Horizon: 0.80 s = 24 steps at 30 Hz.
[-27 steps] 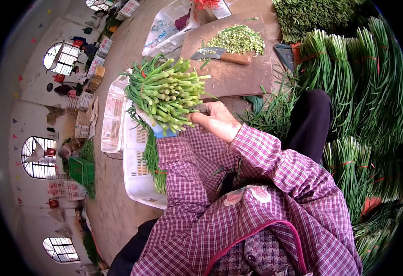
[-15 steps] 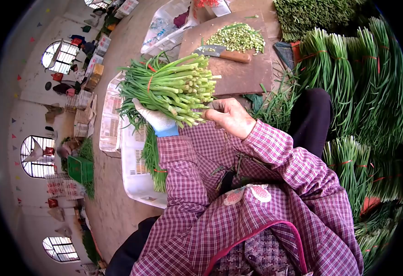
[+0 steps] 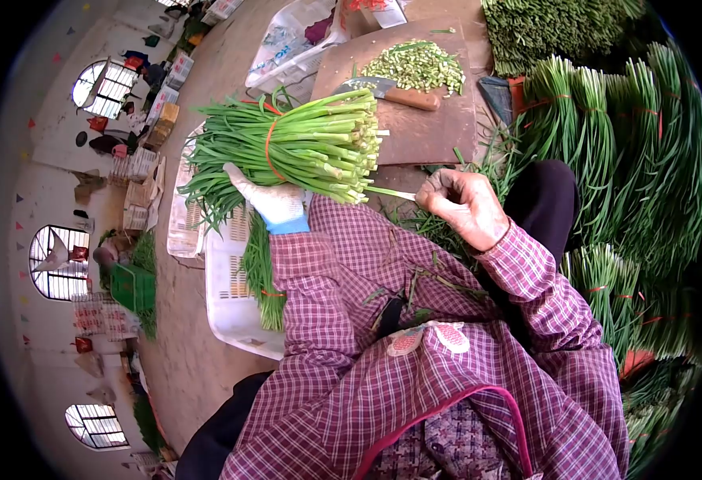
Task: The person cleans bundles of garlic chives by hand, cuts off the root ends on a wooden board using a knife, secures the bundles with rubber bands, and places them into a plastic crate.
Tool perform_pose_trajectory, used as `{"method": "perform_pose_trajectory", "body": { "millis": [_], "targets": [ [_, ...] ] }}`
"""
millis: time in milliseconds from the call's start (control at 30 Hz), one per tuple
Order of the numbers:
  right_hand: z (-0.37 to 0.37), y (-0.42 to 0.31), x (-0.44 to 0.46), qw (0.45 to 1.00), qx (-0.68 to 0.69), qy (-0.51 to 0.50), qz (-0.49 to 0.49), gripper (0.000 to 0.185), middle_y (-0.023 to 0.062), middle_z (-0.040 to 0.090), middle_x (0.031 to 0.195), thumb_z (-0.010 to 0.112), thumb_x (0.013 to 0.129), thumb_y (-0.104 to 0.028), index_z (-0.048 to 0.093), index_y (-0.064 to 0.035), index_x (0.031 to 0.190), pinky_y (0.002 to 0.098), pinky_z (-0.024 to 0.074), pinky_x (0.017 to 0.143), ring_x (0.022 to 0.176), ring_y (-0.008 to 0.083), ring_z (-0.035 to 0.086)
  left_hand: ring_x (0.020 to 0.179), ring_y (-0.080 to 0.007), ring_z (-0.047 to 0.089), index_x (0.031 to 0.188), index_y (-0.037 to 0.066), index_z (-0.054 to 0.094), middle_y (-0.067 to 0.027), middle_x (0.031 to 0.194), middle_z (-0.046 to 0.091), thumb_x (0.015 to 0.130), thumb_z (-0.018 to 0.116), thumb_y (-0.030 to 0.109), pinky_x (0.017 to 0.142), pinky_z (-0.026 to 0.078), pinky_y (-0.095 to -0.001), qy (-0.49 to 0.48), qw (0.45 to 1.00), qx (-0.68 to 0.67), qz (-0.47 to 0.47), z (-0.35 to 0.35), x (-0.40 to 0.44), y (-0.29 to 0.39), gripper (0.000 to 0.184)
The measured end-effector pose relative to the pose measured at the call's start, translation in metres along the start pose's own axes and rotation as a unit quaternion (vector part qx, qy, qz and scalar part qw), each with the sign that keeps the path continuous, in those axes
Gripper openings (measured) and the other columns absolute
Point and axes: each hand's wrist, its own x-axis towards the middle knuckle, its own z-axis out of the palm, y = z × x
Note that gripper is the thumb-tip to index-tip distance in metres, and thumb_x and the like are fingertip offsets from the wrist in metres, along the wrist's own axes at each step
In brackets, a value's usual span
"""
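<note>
A thick bundle of green garlic chives [image 3: 319,140], tied with a red band, lies across my gloved left hand [image 3: 275,200], which grips it from below. Its cut stem ends face right. My bare right hand [image 3: 467,204] is closed in a pinch on the pale end of a single chive stalk [image 3: 391,193], which sticks out from the bundle's lower right corner. Behind the bundle is a brown cutting board [image 3: 427,132] with a knife [image 3: 395,94] and a heap of chopped stem ends [image 3: 417,66].
Several tied chive bundles [image 3: 567,120] stand at the right, with more piled behind. A white crate [image 3: 235,324] holding another bundle is at my left. A further white crate [image 3: 287,60] stands beyond the board. Green crate [image 3: 132,288] and a person are farther left.
My right hand has moved right, away from the bundle, drawing one stalk partly out of the stem ends. The bundle has turned slightly in my left hand.
</note>
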Motion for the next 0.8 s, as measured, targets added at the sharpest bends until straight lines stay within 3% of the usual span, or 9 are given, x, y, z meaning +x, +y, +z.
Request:
{"method": "perform_pose_trajectory", "body": {
  "millis": [267, 367, 467, 533, 600, 633, 733, 800],
  "targets": [
    [-0.043, 0.004, -0.019, 0.999, -0.014, 0.034, -0.003, 0.017, -0.0001, 0.058, 0.067, 0.062, 0.081, -0.013, 0.062, 0.0038, 0.080, 0.0235, 0.0440, 0.058, 0.060, 0.0056, 0.050, 0.125, -0.0298, 0.044, 0.137, 0.014, 0.043, -0.0073, 0.139, 0.046, 0.084, 0.055, 0.058, 0.106, 0.034, -0.0530, 0.013, 1.000, 0.006, 0.000, -0.001, 0.001, 0.011, 0.070],
    [-0.077, 0.007, -0.032, 0.997, 0.001, 0.071, -0.011, 0.014, 0.0034, 0.059, 0.076, 0.057, 0.082, -0.010, 0.061, 0.0034, 0.083, 0.0238, 0.0447, 0.069, 0.072, 0.0101, 0.054, 0.125, -0.0305, 0.044, 0.136, 0.014, 0.044, -0.0076, 0.139, 0.047, 0.084, 0.054, 0.057, 0.105, 0.035, -0.0540, 0.030, 0.999, 0.015, 0.016, -0.007, 0.010, 0.022, 0.068],
    [-0.133, 0.026, -0.051, 0.982, -0.075, 0.171, -0.002, 0.016, 0.0025, 0.059, 0.077, 0.059, 0.083, -0.013, 0.060, 0.0033, 0.084, 0.0231, 0.0442, 0.070, 0.074, 0.0086, 0.054, 0.125, -0.0321, 0.044, 0.135, 0.014, 0.045, -0.0082, 0.138, 0.047, 0.084, 0.054, 0.057, 0.103, 0.037, -0.0544, 0.065, 0.996, 0.029, 0.049, -0.014, 0.019, 0.040, 0.067],
    [-0.147, 0.014, -0.056, 0.957, -0.247, 0.144, 0.045, 0.013, 0.0030, 0.061, 0.077, 0.061, 0.082, -0.010, 0.062, 0.0005, 0.089, 0.0254, 0.0472, 0.070, 0.074, 0.0105, 0.058, 0.125, -0.0328, 0.044, 0.136, 0.015, 0.045, -0.0077, 0.138, 0.047, 0.082, 0.056, 0.058, 0.103, 0.035, -0.0578, 0.064, 0.998, 0.010, 0.019, -0.016, 0.020, 0.052, 0.069],
    [-0.129, -0.002, -0.054, 0.918, -0.376, 0.124, 0.009, 0.015, 0.0047, 0.064, 0.080, 0.064, 0.080, -0.010, 0.064, -0.0045, 0.095, 0.0282, 0.0505, 0.069, 0.075, 0.0145, 0.063, 0.125, -0.0328, 0.044, 0.136, 0.017, 0.046, -0.0073, 0.138, 0.048, 0.081, 0.056, 0.059, 0.103, 0.033, -0.0600, 0.071, 0.997, -0.002, 0.015, -0.015, 0.020, 0.054, 0.070],
    [-0.114, -0.005, -0.047, 0.890, -0.425, 0.141, -0.082, 0.019, 0.0059, 0.065, 0.083, 0.066, 0.079, -0.011, 0.065, -0.0090, 0.098, 0.0298, 0.0521, 0.069, 0.074, 0.0194, 0.066, 0.126, -0.0329, 0.044, 0.136, 0.018, 0.046, -0.0070, 0.138, 0.048, 0.080, 0.057, 0.060, 0.102, 0.032, -0.0621, 0.076, 0.997, -0.015, 0.009, -0.012, 0.020, 0.055, 0.070],
    [-0.060, -0.033, -0.023, 0.912, -0.343, 0.143, -0.172, 0.010, 0.0080, 0.064, 0.083, 0.068, 0.079, -0.014, 0.065, -0.0064, 0.086, 0.0335, 0.0526, 0.067, 0.077, 0.0233, 0.064, 0.126, -0.0319, 0.043, 0.136, 0.019, 0.046, -0.0066, 0.137, 0.049, 0.079, 0.057, 0.060, 0.102, 0.030, -0.0650, 0.077, 0.996, 0.002, 0.041, 0.004, 0.012, 0.048, 0.070],
    [-0.022, -0.036, -0.004, 0.859, -0.373, 0.166, -0.308, 0.015, 0.0070, 0.051, 0.075, 0.071, 0.076, -0.018, 0.060, -0.0087, 0.082, 0.0346, 0.0476, 0.059, 0.068, 0.0242, 0.054, 0.126, -0.0321, 0.044, 0.135, 0.019, 0.047, -0.0071, 0.136, 0.049, 0.080, 0.057, 0.058, 0.102, 0.032, -0.0634, 0.073, 0.996, 0.001, 0.049, 0.013, 0.007, 0.044, 0.068]
  ]
}}
